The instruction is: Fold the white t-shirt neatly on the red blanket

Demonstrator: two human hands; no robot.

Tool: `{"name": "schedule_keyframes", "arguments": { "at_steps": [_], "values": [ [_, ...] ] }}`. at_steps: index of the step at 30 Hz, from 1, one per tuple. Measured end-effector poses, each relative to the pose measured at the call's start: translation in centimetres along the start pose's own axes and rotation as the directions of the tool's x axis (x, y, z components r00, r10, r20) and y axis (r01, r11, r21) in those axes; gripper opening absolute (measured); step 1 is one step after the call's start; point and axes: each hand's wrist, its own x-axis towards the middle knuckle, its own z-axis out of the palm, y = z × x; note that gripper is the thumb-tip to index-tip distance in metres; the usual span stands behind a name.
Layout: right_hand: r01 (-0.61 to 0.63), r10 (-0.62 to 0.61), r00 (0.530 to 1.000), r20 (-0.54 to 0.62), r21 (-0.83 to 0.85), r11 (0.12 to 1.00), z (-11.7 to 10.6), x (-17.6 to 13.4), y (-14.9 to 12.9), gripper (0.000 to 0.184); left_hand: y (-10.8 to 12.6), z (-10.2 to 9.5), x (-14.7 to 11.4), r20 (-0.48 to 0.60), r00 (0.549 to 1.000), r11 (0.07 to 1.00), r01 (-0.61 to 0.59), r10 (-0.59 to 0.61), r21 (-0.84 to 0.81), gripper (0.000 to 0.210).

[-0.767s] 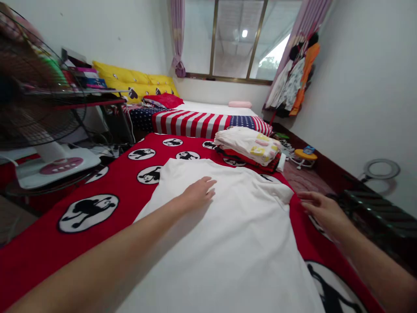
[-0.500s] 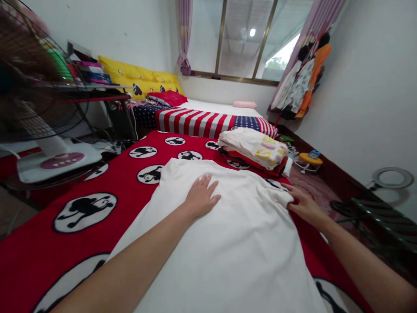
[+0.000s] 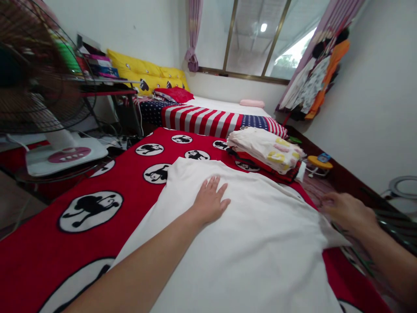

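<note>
A white T-shirt [image 3: 247, 243] lies spread over the red blanket [image 3: 130, 182], its collar end pointing away from me. My left hand [image 3: 211, 200] rests flat on its upper part, fingers stretched out. At the shirt's right side, my right hand [image 3: 350, 213] is partly blurred, with curled fingers at the upper edge of the short sleeve [image 3: 334, 234]. That sleeve is stretched out to the right, past the blanket's edge. The fingertips' hold on the cloth is only partly visible.
A stack of folded clothes [image 3: 265, 150] sits beyond the shirt at the right. On the left stands a fan [image 3: 65, 148]. Behind is a bed with a striped cover [image 3: 202, 121]. To the right are a small yellow stool [image 3: 321, 163] and hanging clothes [image 3: 312, 82].
My right hand has moved right and slightly down, and the bunched sleeve is now drawn outward and flatter. My left hand stays on the shirt. The view has shifted slightly.
</note>
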Motion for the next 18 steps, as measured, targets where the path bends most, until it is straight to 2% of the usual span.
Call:
{"name": "schedule_keyframes", "arguments": {
  "at_steps": [2, 5, 8, 10, 13, 18],
  "values": [
    [0.056, -0.041, 0.991, 0.13, -0.112, 0.992, 1.7, 0.5, -4.0, 0.014, 0.0, 0.1, 0.0, -0.005, 1.0, 1.0, -0.003, 0.003, -0.003, 0.061],
    [0.122, -0.113, 0.97, 0.214, -0.027, 0.992, 5.7, 1.2, -9.8, 0.018, -0.1, 0.1, 0.0, -0.007, 1.0, 1.0, -0.007, 0.007, -0.009, 0.061],
    [0.099, -0.1, 0.966, 0.24, 0.015, 0.995, 9.6, 2.0, -13.2, 0.024, -0.1, -0.1, -0.1, -0.004, 1.0, 1.0, -0.01, 0.009, -0.018, 0.06],
    [0.074, -0.078, 0.966, 0.247, 0.025, 0.997, 11.2, 2.6, -14.0, 0.021, -0.1, -0.2, -0.1, 0.0, 1.0, 0.999, -0.011, 0.011, -0.03, 0.058],
    [0.03, -0.045, 0.972, 0.232, 0.064, 0.997, 12.3, 3.2, -13.8, 0.015, -0.2, -0.2, -0.1, -0.004, 1.0, 0.999, -0.015, 0.015, -0.051, 0.055],
    [-0.02, 0.007, 0.996, 0.086, 0.158, 0.987, 13.5, 2.1, -13.1, 0.025, -0.3, -0.1, 0.0, -0.025, 0.999, 0.997, -0.021, 0.02, -0.069, 0.053]
  ]
}}
